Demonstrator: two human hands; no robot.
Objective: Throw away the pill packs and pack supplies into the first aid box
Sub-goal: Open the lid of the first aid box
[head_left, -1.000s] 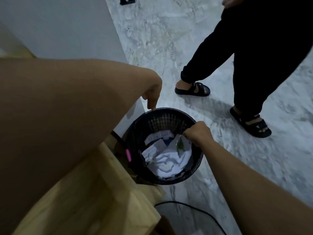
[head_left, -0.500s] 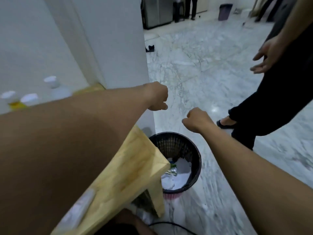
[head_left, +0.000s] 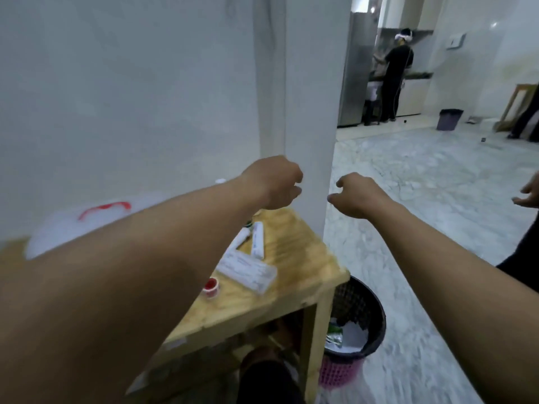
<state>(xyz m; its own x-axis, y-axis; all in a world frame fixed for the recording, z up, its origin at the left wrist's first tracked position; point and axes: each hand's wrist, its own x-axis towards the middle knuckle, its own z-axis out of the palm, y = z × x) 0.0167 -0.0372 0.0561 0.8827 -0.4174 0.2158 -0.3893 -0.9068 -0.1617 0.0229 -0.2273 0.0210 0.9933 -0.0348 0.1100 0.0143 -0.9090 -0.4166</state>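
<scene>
My left hand (head_left: pixel 274 183) hovers above the far end of the wooden table (head_left: pixel 294 258), curled into a loose fist with nothing in it. My right hand (head_left: pixel 357 198) hangs beside the table's right edge, fingers bent and slightly apart, holding nothing. On the table lie a flat white box (head_left: pixel 248 269), two white tubes (head_left: pixel 258 239) and a small red-topped jar (head_left: pixel 211 285). The white first aid box with a red handle (head_left: pixel 105 209) sits blurred behind my left forearm. A black bin (head_left: pixel 374 313) on the floor holds crumpled paper and a green pill pack (head_left: pixel 334 335).
A white pillar (head_left: pixel 306 112) rises just behind the table. A pink basket (head_left: pixel 341 371) sits under the black bin. Another person's hand (head_left: pixel 528 196) shows at the right edge. Far back are a person at a kitchen counter (head_left: pixel 396 77) and a grey bin (head_left: pixel 450 119).
My right hand let go of the pack over the bin and came up with nothing in it. Both hands rose to table height, and the view lifted from the bin to the table.
</scene>
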